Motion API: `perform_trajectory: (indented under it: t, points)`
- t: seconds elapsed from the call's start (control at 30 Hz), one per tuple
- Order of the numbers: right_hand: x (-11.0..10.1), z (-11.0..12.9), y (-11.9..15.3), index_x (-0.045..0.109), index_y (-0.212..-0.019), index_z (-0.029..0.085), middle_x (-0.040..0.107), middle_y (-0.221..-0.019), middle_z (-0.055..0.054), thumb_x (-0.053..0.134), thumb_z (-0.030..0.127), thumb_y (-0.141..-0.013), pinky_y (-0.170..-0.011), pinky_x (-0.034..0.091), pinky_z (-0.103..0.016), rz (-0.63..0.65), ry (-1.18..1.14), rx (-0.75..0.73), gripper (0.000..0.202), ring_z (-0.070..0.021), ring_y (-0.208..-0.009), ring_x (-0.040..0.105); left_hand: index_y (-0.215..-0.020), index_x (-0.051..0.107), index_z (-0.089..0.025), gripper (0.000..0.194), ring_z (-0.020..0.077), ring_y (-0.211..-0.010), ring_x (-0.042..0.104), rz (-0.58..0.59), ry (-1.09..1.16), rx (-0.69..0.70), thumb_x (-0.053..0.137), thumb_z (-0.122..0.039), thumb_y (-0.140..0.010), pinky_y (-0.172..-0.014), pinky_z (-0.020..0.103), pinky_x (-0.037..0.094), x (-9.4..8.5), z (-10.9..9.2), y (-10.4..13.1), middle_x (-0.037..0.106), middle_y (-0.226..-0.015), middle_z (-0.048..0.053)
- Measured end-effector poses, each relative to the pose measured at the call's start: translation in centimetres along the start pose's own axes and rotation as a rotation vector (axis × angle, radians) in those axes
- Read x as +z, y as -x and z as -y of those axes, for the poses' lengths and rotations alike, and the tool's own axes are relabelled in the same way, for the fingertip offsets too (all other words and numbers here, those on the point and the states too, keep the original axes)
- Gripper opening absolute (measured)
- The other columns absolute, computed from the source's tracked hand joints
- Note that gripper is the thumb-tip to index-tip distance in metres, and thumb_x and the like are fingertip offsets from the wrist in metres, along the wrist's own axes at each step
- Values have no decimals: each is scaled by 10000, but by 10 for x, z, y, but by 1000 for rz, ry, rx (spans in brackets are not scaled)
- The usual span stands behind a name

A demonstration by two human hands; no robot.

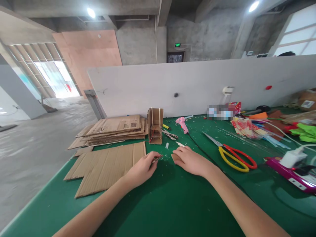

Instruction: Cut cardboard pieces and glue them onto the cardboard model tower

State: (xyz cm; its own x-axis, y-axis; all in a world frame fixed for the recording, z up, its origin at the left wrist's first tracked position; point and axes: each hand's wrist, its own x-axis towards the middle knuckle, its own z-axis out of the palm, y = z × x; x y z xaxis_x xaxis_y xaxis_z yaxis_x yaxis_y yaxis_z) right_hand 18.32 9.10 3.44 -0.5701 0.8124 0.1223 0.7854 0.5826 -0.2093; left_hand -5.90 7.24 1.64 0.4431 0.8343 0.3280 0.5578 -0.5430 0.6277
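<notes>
My left hand (142, 168) is closed on a small cardboard piece (157, 158), seen nearly edge-on between thumb and fingers. Another small cardboard piece (175, 158) is pinched in my right hand (191, 160), its corner sticking out to the left. The two hands are apart over the green table. Just beyond them lie a white pen-like item (180, 144) and a small pale cap (167, 145). Upright behind my left hand stands a folded cardboard structure (155, 126) with thin sticks on it. A large cut cardboard sheet (106, 168) lies left of my left hand.
Stacked cardboard sheets (113, 128) lie at the back left. A pink hot glue gun (182, 125), pliers (170, 135) and a yellow cutter (166, 126) are near the wall. Red-and-yellow-handled scissors (232, 154) and a purple power strip (288, 174) with cords are on the right.
</notes>
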Motion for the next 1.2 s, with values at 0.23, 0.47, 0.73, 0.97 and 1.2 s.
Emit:
perform_trajectory:
  t: [0.23,0.47,0.73,0.97,1.2]
  points:
    - [5,-5,-4,585,-1229,163,555,-1267,-136,539,480,-884,-970,418,-444,-10,-70,19,471,-307,-1183,466,-1150,594,-239,313,203,-1060,619,102,-437,146,366,-228,-937,-915,341,490,-30,35,8,652,-1184,60]
    - [10,-3,-9,563,-1179,205,588,-1135,-118,564,494,-855,-847,465,-436,-168,-190,86,434,-291,-1033,547,-1124,533,-189,261,230,-1091,592,-102,-609,290,384,-161,-911,-934,391,484,-32,40,8,604,-1180,115]
    - [24,10,-22,380,-1154,256,504,-1026,-43,609,537,-788,-459,441,-260,-295,-1024,309,515,-150,-695,565,-1149,450,-185,376,287,-1151,467,-160,-307,107,552,-323,-815,-977,494,392,-4,-3,-22,504,-1178,127]
    - [27,24,-20,450,-1164,227,531,-1089,-71,607,476,-822,-758,488,-346,-338,-846,130,451,-199,-928,566,-1102,506,-150,399,216,-952,572,-258,434,-331,518,-131,-703,-848,382,469,7,3,-33,574,-1030,89]
    - [35,23,-19,476,-1199,207,526,-1146,-100,529,270,-874,-853,470,-393,-413,-536,70,335,-219,-1008,555,-968,542,-168,297,175,-857,632,-52,968,-416,687,-266,-728,-763,309,513,3,-3,-20,641,-950,41]
